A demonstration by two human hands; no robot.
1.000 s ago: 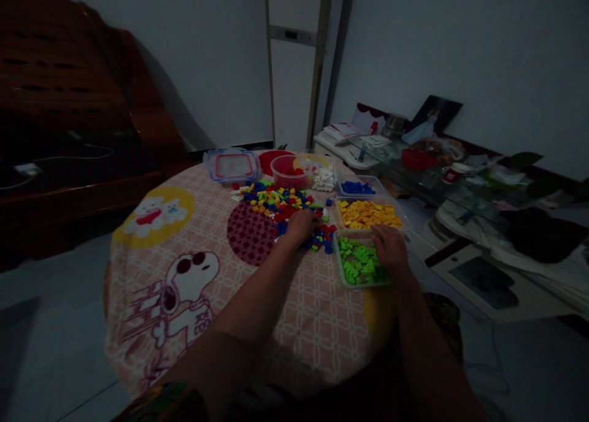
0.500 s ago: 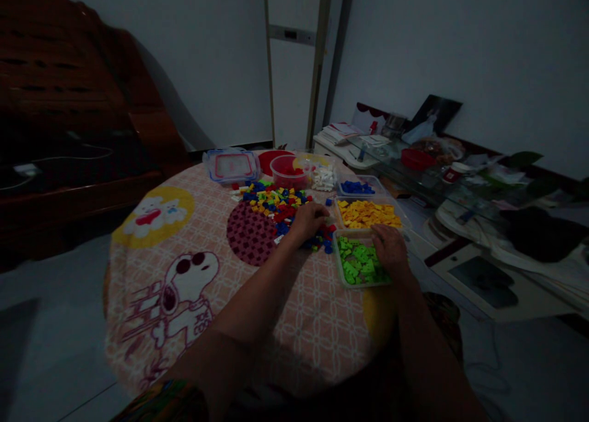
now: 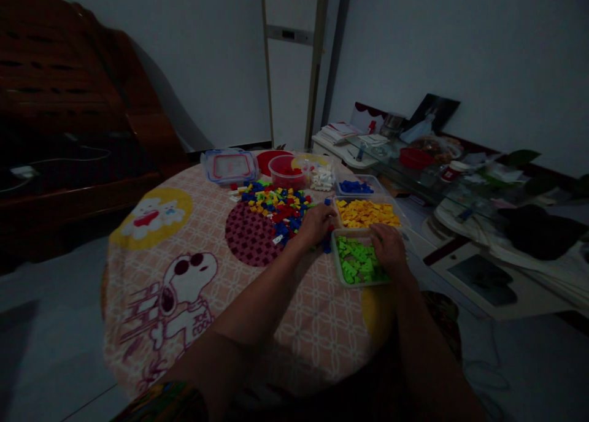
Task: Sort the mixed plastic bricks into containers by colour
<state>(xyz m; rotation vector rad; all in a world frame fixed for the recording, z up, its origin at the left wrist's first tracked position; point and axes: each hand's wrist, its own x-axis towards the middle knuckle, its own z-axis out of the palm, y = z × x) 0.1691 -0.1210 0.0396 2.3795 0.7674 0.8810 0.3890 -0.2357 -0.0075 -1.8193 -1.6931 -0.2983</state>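
My left hand (image 3: 316,223) reaches over the right side of the mixed toy building bricks (image 3: 271,198), its fingers drawn together near the yellow bricks' box. Whatever lies between those fingertips is too dark and small to make out. My right hand (image 3: 389,246) closes over the right side of a clear plastic box (image 3: 339,268), its fingers inside by the green bricks (image 3: 359,259). Just behind that box, yellow bricks (image 3: 368,214) fill another one. Blue bricks (image 3: 355,187) lie in a third box farther back.
White bricks (image 3: 322,178) and a round tub (image 3: 288,170) with red bricks stand at the back. A clear lidded container (image 3: 230,166) is at the back left. The round table wears a patterned cloth (image 3: 304,324). A cluttered glass shelf (image 3: 400,164) runs along the right.
My left hand has shifted slightly right, away from the mixed bricks and closer to the boxes. My right hand stays at the green bricks' box.
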